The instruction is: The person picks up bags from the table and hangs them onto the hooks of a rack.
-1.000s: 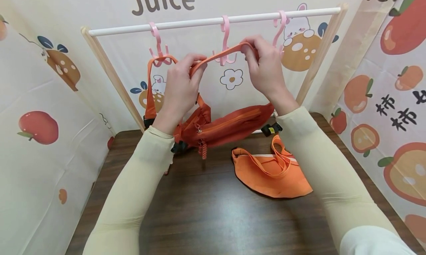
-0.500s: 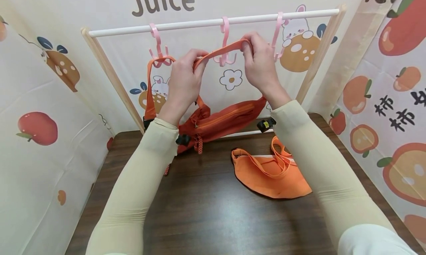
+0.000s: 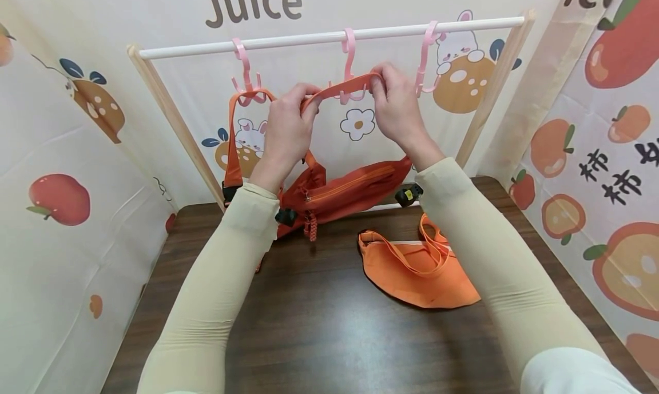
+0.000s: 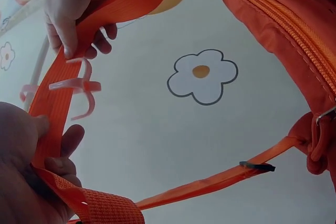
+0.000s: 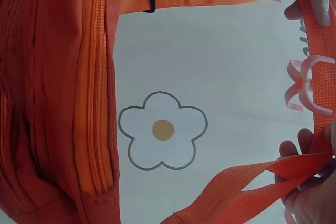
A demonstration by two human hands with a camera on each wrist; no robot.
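Note:
A red-orange waist bag (image 3: 355, 189) with an orange zip hangs below both hands in the head view. My left hand (image 3: 288, 128) pinches its orange strap (image 3: 337, 89) at the left, and my right hand (image 3: 397, 105) pinches it at the right, so a short length stretches between them. That length lies against the middle pink hook (image 3: 349, 56). In the left wrist view, pink prongs (image 4: 84, 85) overlap the strap; whether it rests on them I cannot tell. Another orange strap (image 3: 233, 148) loops over the left pink hook (image 3: 243, 68), its lower part hidden by my left arm.
A white rail (image 3: 298, 38) on wooden posts carries the hooks. The right pink hook (image 3: 424, 59) hangs beside my right hand. A bright orange bag (image 3: 417, 279) with a looped strap lies on the dark wooden table (image 3: 329, 342). Printed cloth surrounds the table.
Both hands rise slightly, then come down with the strap until it crosses the middle hook's lower prongs. The right hand also shifts left, and the waist bag sways left with it.

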